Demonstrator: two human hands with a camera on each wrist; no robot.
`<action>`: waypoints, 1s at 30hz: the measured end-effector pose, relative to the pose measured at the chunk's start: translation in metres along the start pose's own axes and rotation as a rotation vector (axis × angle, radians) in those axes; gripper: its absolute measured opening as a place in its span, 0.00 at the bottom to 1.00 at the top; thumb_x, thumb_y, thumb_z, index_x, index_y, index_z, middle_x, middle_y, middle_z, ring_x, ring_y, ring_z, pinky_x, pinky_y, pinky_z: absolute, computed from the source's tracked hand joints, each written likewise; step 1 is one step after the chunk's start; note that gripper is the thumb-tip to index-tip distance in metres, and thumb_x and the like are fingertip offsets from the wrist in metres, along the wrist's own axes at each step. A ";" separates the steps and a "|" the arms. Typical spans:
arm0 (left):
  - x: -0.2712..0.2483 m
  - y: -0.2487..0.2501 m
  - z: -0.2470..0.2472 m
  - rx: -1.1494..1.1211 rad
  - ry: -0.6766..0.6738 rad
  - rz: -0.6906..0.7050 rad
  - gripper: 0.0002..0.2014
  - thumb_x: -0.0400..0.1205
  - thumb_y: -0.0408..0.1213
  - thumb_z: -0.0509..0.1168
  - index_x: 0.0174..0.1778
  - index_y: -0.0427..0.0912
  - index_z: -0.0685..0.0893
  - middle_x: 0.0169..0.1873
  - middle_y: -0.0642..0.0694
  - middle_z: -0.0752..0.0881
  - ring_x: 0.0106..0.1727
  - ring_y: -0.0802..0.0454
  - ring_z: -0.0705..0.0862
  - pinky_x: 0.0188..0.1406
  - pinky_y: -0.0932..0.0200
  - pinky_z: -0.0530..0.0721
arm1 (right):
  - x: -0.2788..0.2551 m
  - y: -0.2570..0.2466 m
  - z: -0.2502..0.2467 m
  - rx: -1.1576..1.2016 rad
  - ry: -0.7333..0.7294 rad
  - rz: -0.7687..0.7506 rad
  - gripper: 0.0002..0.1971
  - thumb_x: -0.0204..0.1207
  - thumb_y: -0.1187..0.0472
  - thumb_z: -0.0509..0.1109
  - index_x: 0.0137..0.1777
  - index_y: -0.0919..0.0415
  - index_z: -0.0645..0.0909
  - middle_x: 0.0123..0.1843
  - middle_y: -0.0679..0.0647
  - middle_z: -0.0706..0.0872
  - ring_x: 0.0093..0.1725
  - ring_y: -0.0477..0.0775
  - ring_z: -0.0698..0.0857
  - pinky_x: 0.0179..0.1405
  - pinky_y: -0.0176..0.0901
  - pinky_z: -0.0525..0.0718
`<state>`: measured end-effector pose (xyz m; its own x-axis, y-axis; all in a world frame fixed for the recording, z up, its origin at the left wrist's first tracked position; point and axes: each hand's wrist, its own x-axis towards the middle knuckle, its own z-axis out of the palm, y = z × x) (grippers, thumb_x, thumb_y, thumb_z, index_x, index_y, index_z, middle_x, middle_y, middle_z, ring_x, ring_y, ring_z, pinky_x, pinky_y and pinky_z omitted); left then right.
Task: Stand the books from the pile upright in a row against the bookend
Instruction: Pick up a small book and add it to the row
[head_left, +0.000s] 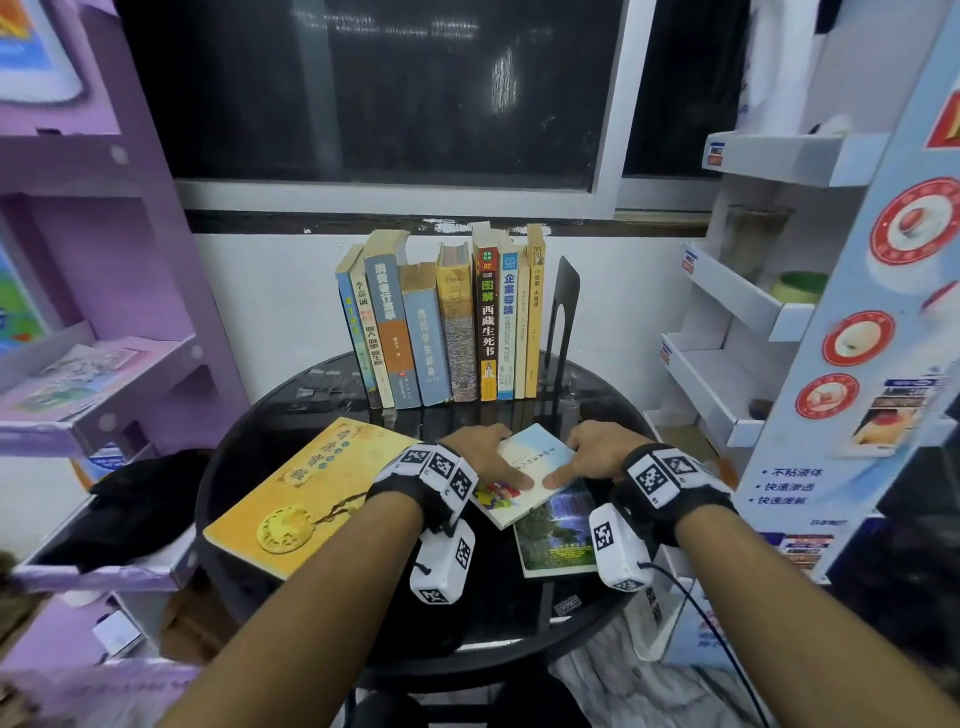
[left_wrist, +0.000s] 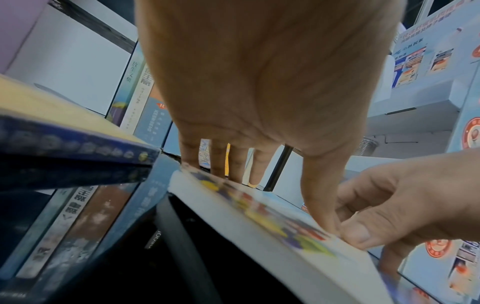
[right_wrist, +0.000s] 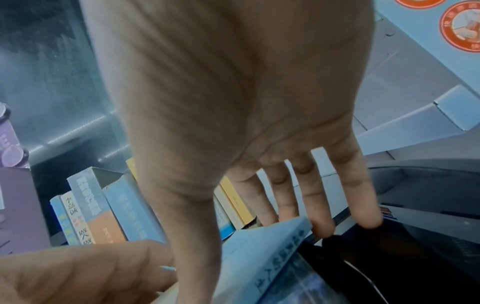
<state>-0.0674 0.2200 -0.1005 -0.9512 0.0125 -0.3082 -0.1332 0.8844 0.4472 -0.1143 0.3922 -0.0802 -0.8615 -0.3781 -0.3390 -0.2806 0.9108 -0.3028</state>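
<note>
Now both hands are on the pale blue book (head_left: 535, 467), the top one of a small pile near the front of the round black bench (head_left: 249, 447): the left hand (head_left: 485, 454) holds its left edge with the thumb laid on the cover, and the right hand (head_left: 587, 452) takes the right edge, thumb on top and fingers (right_wrist: 322, 228) curled over the far corner. To do this step well, I would lift it clear of the waterfall-cover book (head_left: 558, 535) beneath, turn the spine toward the viewer, and set it down at the left end of the upright row (head_left: 441, 322), pressing rightward so everything closes up toward the black bookend (head_left: 561, 312); the leftmost volumes lean and could topple if nudged. The large yellow book (head_left: 306, 493) lies flat to the left, untouched. Readable spines include 西藏生死书 with "02", 企業導論, 李嘉诚, 小故事大道理 and "Troyka". The held book's cover writing is too blurred to read.
</note>
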 end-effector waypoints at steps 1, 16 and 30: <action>0.000 0.000 0.001 0.020 0.000 -0.001 0.39 0.74 0.56 0.73 0.78 0.45 0.66 0.69 0.44 0.79 0.65 0.46 0.79 0.60 0.56 0.77 | 0.000 0.000 0.001 0.009 0.010 0.002 0.29 0.66 0.45 0.80 0.59 0.66 0.82 0.56 0.58 0.86 0.55 0.57 0.84 0.51 0.46 0.82; 0.003 -0.011 -0.005 -0.126 0.024 -0.014 0.34 0.76 0.53 0.72 0.74 0.46 0.68 0.65 0.44 0.81 0.58 0.48 0.82 0.52 0.56 0.81 | -0.010 -0.005 -0.005 0.378 0.101 -0.086 0.24 0.66 0.63 0.83 0.57 0.61 0.74 0.54 0.55 0.84 0.51 0.57 0.88 0.47 0.49 0.89; 0.005 -0.023 -0.034 -0.828 0.205 0.036 0.13 0.82 0.45 0.67 0.53 0.40 0.75 0.50 0.40 0.87 0.44 0.45 0.87 0.46 0.51 0.86 | -0.012 -0.029 -0.024 0.709 0.193 -0.279 0.14 0.75 0.69 0.75 0.50 0.56 0.73 0.58 0.59 0.85 0.48 0.59 0.91 0.37 0.54 0.92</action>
<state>-0.0780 0.1839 -0.0838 -0.9798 -0.1208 -0.1596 -0.1862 0.2576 0.9481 -0.1060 0.3749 -0.0457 -0.8757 -0.4821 -0.0256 -0.2162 0.4390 -0.8721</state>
